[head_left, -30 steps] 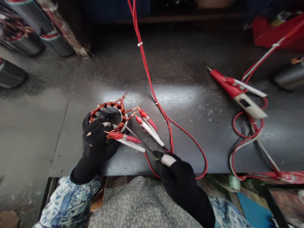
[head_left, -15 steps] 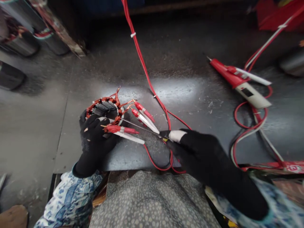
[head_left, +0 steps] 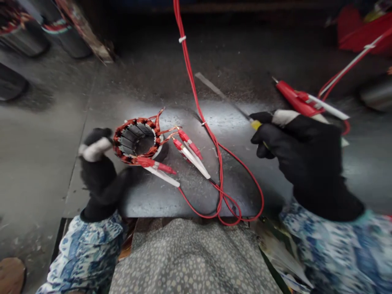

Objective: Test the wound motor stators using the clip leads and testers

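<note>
A motor stator (head_left: 121, 149) wound with copper wire stands on the dark metal bench, its round opening facing up. Red and white clip leads (head_left: 191, 157) grip two of its wire ends on the right; another clip (head_left: 157, 166) hangs at its front edge. My left hand (head_left: 102, 167), in a black glove, is just left of the stator. Its blurred fingers are loosely bent and apart, with nothing visible in them. My right hand (head_left: 281, 143), gloved too, grips the yellow handle of a long, flat-bladed screwdriver (head_left: 225, 97). The blade points up and left, clear of the stator.
Red cables (head_left: 191, 77) run down the bench and loop near its front edge. A red and white test probe (head_left: 297, 98) lies beyond my right hand, partly covered. Several stators (head_left: 69, 43) stand at the back left; a red bin (head_left: 352, 30) is at the back right.
My right hand has drawn the screwdriver out from beside the stator and lifted it up and right. My left hand has let go of the stator and moved left.
</note>
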Tool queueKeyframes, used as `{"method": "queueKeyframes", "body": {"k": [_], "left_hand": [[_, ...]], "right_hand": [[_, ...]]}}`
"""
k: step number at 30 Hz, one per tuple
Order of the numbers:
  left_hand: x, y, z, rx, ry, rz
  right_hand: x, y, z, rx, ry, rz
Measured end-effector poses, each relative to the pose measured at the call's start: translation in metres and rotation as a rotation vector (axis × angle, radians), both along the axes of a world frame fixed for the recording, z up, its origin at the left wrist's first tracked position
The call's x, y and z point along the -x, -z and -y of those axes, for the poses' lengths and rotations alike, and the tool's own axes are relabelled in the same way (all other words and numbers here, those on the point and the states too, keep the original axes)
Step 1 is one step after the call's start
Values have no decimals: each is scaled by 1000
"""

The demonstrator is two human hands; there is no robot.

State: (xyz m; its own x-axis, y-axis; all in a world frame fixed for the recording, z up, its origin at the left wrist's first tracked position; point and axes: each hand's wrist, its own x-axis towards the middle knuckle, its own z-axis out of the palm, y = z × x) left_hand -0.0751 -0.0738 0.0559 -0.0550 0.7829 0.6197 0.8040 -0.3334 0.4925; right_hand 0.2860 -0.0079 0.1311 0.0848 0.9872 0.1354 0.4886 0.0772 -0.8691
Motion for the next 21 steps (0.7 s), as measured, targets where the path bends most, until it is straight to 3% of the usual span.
{"method": "queueKeyframes", "body": {"k": [3,7,12,17,21], "left_hand": [[10,2,14,-207,-178,147],[12,7,56,-10,-372,51],[0,20,99,88,-388,-87],[-6,24,100,-10,-424,-108],[-6,24,97,-74,-454,-122]], "right_hand": [[-8,44,-10,-2,251,-168],[-11,76,-17,17,339,-200],[-12,78,-18,22,252,-163],[-9,76,-18,79,232,-97],[-10,79,-19,12,237,12]]}}
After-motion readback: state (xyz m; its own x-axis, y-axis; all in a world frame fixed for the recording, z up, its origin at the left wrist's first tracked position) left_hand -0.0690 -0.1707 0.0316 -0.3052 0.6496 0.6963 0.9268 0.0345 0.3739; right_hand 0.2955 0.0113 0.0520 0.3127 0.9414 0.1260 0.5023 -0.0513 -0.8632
